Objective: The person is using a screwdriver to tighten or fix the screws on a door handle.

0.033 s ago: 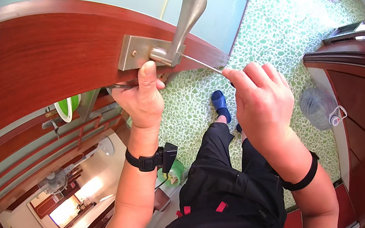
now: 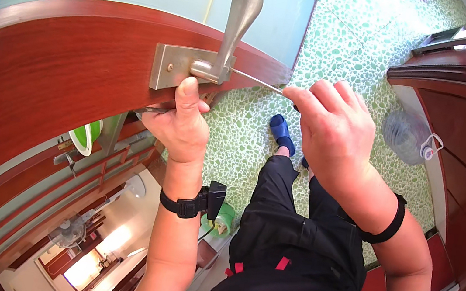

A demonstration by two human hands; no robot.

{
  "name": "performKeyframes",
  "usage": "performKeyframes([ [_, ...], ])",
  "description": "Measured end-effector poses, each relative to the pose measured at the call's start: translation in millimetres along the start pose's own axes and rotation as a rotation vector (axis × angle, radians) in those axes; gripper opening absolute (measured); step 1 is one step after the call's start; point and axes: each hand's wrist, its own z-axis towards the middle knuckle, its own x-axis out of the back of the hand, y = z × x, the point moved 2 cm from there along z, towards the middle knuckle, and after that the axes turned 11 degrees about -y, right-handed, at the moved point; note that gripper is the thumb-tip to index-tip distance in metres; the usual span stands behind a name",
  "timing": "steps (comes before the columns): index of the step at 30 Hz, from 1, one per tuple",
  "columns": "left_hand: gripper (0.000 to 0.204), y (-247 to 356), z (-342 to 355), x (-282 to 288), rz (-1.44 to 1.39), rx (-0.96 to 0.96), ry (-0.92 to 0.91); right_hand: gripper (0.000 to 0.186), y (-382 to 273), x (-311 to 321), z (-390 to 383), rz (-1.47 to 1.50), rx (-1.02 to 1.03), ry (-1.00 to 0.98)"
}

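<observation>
Beside the brushed-metal lever handle (image 2: 239,29), the right hand (image 2: 337,126) is gripping a thin silver-shafted tool (image 2: 258,80), hiding its end; below, the left hand (image 2: 184,128) is curling, hold unclear

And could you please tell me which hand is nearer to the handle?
Left: the left hand has its thumb at the base of the handle; the right hand is farther right, gripping a thin tool whose tip reaches it.

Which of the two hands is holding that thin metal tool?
The right hand: its fingers grip the tool, which reaches to the door handle. The left hand instead has its thumb at the handle's plate.
</observation>
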Motion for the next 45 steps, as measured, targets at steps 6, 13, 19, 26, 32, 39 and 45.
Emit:
performKeyframes([
  [6, 0.055, -5.6, 3.7, 5.1, -0.022, -0.005, 0.007, 0.025, -2.7, 12.7, 3.6, 0.456, -0.262, -0.245],
  [13, 0.055, -4.8, 4.0, 5.5, -0.050, -0.008, -0.006, 0.027, -7.4, 12.2, 1.8, 0.186, -0.047, 0.016],
  [19, 0.053, -7.4, 3.8, 7.3, -0.041, 0.005, -0.016, 0.025, -6.6, -0.3, -10.7, 0.077, 0.011, 0.136],
  [26, 0.049, -7.1, 1.3, 7.7, 0.001, -0.001, -0.035, 0.023, 3.4, 38.9, -26.3, 0.573, -0.064, -0.100],
  [32, 0.045, -6.5, -0.4, 11.6, 0.016, -0.060, -0.050, 0.027, -7.9, 70.6, -22.2, 0.788, -0.073, -0.162],
  [39, 0.038, -3.4, -3.8, 9.7, -0.128, 0.019, -0.063, 0.026, -18.8, 56.4, -4.3, 0.866, -0.061, -0.043],
  [45, 0.035, -3.7, -5.0, 7.6, -0.174, 0.022, -0.064, 0.026, -23.1, 50.7, -3.0, 0.854, -0.056, -0.044],
])
